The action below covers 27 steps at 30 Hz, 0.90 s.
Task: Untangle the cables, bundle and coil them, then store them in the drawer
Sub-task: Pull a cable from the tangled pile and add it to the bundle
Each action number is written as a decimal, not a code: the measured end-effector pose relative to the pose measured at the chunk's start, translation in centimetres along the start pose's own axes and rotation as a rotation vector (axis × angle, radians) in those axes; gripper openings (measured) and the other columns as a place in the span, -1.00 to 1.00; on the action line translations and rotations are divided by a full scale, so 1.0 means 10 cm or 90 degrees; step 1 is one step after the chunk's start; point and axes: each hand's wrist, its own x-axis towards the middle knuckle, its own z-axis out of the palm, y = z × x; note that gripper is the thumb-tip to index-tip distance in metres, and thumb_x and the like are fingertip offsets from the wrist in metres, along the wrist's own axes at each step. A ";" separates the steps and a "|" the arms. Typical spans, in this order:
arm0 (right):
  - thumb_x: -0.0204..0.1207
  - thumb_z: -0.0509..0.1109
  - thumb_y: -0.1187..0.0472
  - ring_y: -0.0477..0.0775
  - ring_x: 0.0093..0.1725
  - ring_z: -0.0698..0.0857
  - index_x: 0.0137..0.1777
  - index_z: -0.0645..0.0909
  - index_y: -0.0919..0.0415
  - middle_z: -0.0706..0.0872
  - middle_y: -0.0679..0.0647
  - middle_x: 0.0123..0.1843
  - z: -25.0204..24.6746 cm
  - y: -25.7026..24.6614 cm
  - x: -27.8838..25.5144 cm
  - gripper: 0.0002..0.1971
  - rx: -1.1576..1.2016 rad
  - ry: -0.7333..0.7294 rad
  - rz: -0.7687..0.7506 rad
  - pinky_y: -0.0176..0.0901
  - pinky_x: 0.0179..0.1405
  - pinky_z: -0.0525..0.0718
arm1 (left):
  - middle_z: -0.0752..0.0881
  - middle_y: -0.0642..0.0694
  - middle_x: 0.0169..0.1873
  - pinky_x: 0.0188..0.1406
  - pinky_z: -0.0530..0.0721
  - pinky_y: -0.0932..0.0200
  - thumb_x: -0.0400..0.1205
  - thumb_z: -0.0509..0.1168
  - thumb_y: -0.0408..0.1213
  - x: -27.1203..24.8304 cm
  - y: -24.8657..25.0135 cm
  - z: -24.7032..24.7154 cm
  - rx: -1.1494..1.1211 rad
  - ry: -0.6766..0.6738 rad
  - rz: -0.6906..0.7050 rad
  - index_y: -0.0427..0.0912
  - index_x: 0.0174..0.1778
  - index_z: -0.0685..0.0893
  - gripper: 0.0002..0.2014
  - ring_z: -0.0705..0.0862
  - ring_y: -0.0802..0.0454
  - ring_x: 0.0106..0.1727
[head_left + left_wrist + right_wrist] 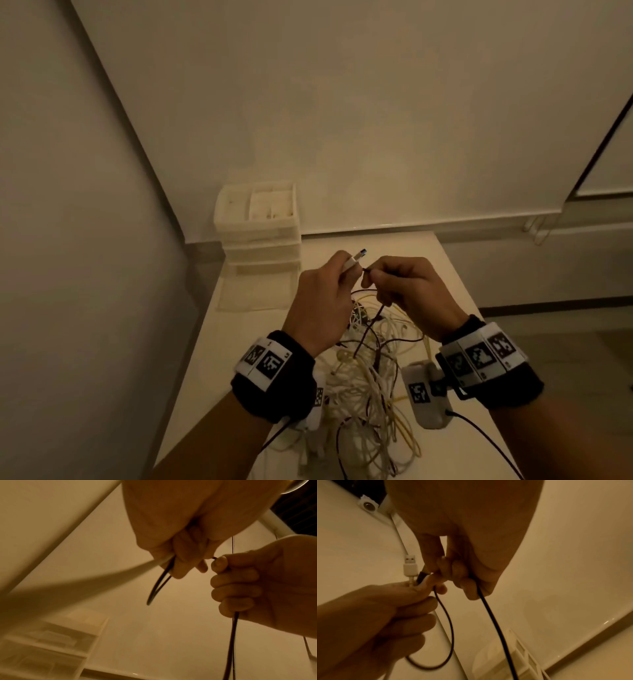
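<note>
Pinching a white cable [349, 265] just below its plug, the left hand [320, 301] was raised above the table [442, 267], fingers curled round the cord. The plug [410, 565] pointed up and away from the person, its metal end bare. A thin black cable [489, 614] ran between both hands: one end was caught against the white cord in the left fingers [412, 607], from there it dropped in a loop, and its other stretch passed through the closed right hand [407, 291], which gripped it with thumb and fingers bent tight. The two hands were nearly touching at the fingertips. From the right fist the black cable hung down toward the pile of cables [366, 383], a knot of white, yellow and dark cords lying on the table directly beneath the wrists. A small grey device [426, 394] with a square marker sat just beside the pile, on its right. At the far left corner of the table, against the wall [342, 102], stood a white stack of drawers [260, 233], with one drawer [255, 289] pulled out at the bottom. Both wrists wore black bands with printed markers.
</note>
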 end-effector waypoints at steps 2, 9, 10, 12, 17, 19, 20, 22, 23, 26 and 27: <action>0.53 0.28 0.21 0.11 -0.41 0.40 -0.18 0.71 0.37 0.46 0.18 -0.45 0.05 0.06 -0.08 -0.75 0.057 0.005 0.006 -0.05 -0.35 0.36 | 0.47 0.06 -0.55 -0.52 0.28 0.38 0.72 0.24 -0.26 0.05 0.04 0.01 -0.005 0.030 0.006 -0.13 -0.21 0.51 -0.82 0.45 0.10 -0.48; 0.61 0.19 0.15 0.09 -0.38 0.48 -0.12 0.66 0.42 0.51 0.20 -0.39 0.25 0.63 -0.32 -0.66 0.145 0.054 0.032 -0.21 -0.33 0.50 | 0.64 0.06 -0.44 -0.39 0.49 0.28 0.73 0.21 -0.17 0.30 0.15 -0.08 -0.062 0.219 0.008 -0.20 -0.09 0.69 -0.77 0.61 0.08 -0.36; 0.61 0.20 0.14 0.08 -0.38 0.46 -0.14 0.66 0.41 0.50 0.19 -0.40 0.29 0.75 -0.35 -0.67 0.125 0.056 0.044 -0.22 -0.34 0.48 | 0.66 0.05 -0.42 -0.37 0.52 0.24 0.73 0.21 -0.15 0.35 0.14 -0.13 -0.070 0.246 -0.001 -0.19 -0.08 0.69 -0.77 0.62 0.07 -0.36; 0.61 0.21 0.14 0.05 -0.41 0.44 -0.18 0.66 0.37 0.47 0.17 -0.43 0.35 0.96 -0.41 -0.67 0.100 0.066 0.065 -0.21 -0.35 0.44 | 0.66 0.10 -0.38 -0.30 0.54 0.20 0.73 0.22 -0.16 0.40 0.09 -0.21 -0.080 0.278 -0.016 -0.15 -0.07 0.68 -0.81 0.63 0.04 -0.29; 0.68 0.22 0.25 0.08 -0.45 0.32 -0.31 0.65 0.26 0.39 0.10 -0.50 0.37 1.05 -0.35 -0.67 0.049 0.120 0.104 -0.09 -0.41 0.28 | 0.58 0.11 -0.30 -0.25 0.47 0.50 0.71 0.27 -0.24 0.22 -0.01 -0.23 -0.067 0.221 -0.028 -0.07 0.35 0.64 -0.72 0.47 0.22 -0.32; 0.69 0.22 0.26 0.06 -0.47 0.30 -0.33 0.65 0.22 0.38 0.05 -0.53 0.34 0.91 -0.26 -0.65 0.016 0.106 0.084 -0.10 -0.42 0.26 | 0.65 0.20 -0.30 -0.26 0.50 0.54 0.71 0.28 -0.27 0.13 -0.06 -0.20 -0.031 0.112 0.019 -0.02 0.43 0.60 -0.65 0.56 0.31 -0.36; 0.69 0.23 0.26 0.04 -0.49 0.31 -0.33 0.66 0.22 0.40 -0.01 -0.54 0.33 0.80 -0.21 -0.66 0.002 0.088 0.066 -0.13 -0.42 0.26 | 0.74 0.20 -0.20 -0.21 0.60 0.46 0.70 0.29 -0.29 0.09 -0.09 -0.17 -0.011 0.031 0.030 -0.02 0.42 0.62 -0.66 0.67 0.32 -0.27; 0.67 0.25 0.27 -0.03 -0.50 0.31 -0.33 0.66 0.25 0.44 -0.06 -0.54 0.29 0.59 -0.11 -0.67 -0.005 0.049 0.036 -0.19 -0.42 0.27 | 0.82 0.00 -0.05 -0.11 0.67 0.12 0.71 0.26 -0.29 0.03 -0.18 -0.09 0.044 -0.113 0.001 0.01 0.34 0.66 -0.71 0.75 0.14 -0.12; 0.64 0.26 0.26 -0.02 -0.49 0.29 -0.32 0.67 0.27 0.42 -0.01 -0.53 0.27 0.50 -0.08 -0.69 0.007 0.037 0.027 -0.18 -0.42 0.25 | 0.81 -0.07 -0.11 -0.15 0.65 0.00 0.71 0.23 -0.28 0.01 -0.22 -0.06 0.070 -0.142 -0.016 -0.01 0.25 0.68 -0.76 0.74 0.03 -0.17; 0.66 0.24 0.29 -0.01 -0.48 0.27 -0.21 0.69 0.40 0.34 0.13 -0.48 0.21 0.36 -0.01 -0.72 0.047 0.026 0.028 -0.22 -0.43 0.25 | 0.63 -0.03 -0.46 -0.43 0.51 0.08 0.71 0.22 -0.28 -0.01 -0.28 -0.02 0.057 -0.102 -0.033 -0.17 -0.19 0.57 -0.84 0.53 0.07 -0.45; 0.69 0.21 0.31 -0.03 -0.48 0.31 -0.18 0.69 0.42 0.38 0.13 -0.48 0.22 0.36 0.00 -0.70 0.052 0.023 0.025 -0.26 -0.44 0.31 | 0.56 0.02 -0.51 -0.49 0.42 0.25 0.70 0.24 -0.31 0.02 -0.25 -0.01 0.048 -0.076 -0.035 -0.18 -0.26 0.51 -0.80 0.49 0.09 -0.47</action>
